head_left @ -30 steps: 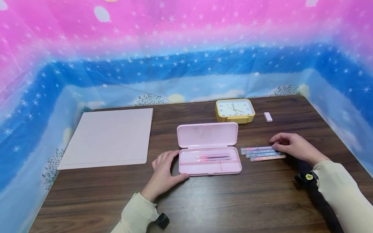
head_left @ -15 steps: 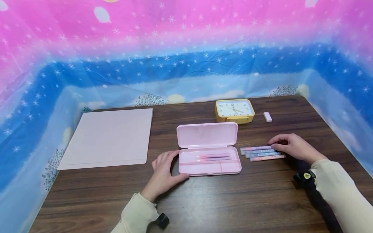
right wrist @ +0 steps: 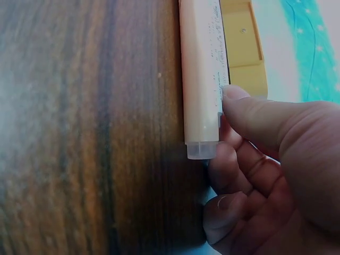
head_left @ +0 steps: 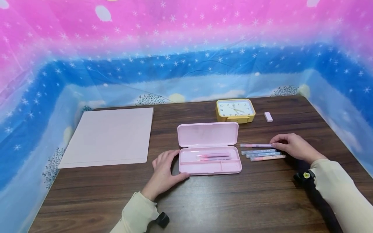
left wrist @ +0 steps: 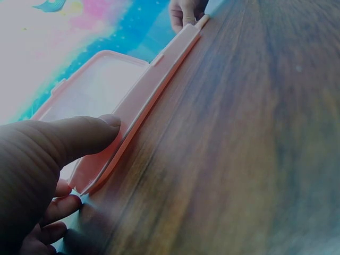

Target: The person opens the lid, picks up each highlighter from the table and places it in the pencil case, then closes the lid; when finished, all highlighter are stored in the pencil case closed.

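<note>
An open pink pencil case (head_left: 209, 161) lies mid-table, its lid (head_left: 208, 135) raised towards the back and two pinkish pens (head_left: 214, 157) in its long rear compartment. My left hand (head_left: 163, 174) holds the case's left end, thumb (left wrist: 87, 139) at the front corner and fingers along the side. To the right of the case, my right hand (head_left: 295, 149) pinches the right end of a purple marker pen (head_left: 254, 145), which lies a little apart from the others. In front of it are several pastel marker pens side by side, the nearest a peach one (head_left: 267, 158), seen large as a peach barrel (right wrist: 201, 79) in the right wrist view.
Behind the case stands a yellow alarm clock (head_left: 235, 111), with a small pink eraser (head_left: 268, 116) to its right. A flat pale pink board or folder (head_left: 107, 139) covers the table's left part. A patterned cloth (head_left: 175, 64) hangs along the table's back and sides.
The purple marker pen has slid slightly backwards, away from the row, with my right fingers on its end. My left hand and the case have stayed in place.
</note>
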Demonstrator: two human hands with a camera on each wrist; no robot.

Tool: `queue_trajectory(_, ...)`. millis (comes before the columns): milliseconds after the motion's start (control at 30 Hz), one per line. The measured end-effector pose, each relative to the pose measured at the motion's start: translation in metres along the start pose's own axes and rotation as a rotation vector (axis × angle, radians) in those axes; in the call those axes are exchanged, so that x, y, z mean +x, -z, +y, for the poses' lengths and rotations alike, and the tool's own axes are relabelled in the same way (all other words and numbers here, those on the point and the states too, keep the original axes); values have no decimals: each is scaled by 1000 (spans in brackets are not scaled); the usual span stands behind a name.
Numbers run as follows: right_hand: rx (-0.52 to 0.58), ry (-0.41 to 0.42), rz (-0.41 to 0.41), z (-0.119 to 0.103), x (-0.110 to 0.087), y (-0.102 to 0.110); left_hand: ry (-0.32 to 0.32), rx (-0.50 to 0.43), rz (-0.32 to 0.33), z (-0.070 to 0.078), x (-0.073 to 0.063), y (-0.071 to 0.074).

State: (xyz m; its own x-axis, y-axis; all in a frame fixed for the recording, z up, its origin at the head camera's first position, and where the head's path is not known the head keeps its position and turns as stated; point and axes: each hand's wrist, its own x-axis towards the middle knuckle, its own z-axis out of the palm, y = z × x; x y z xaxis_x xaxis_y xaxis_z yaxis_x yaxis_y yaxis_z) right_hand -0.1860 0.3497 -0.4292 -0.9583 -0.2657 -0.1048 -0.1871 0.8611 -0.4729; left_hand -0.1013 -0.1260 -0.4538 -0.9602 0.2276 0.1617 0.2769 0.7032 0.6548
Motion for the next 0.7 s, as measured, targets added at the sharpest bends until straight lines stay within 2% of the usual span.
queue_trajectory(467,97,-21,36,-1,-14,13,-8,-5,5,0,0,0)
queue_trajectory(700,144,80,94,-26,-23,29,-7,-6,7,1,0,0)
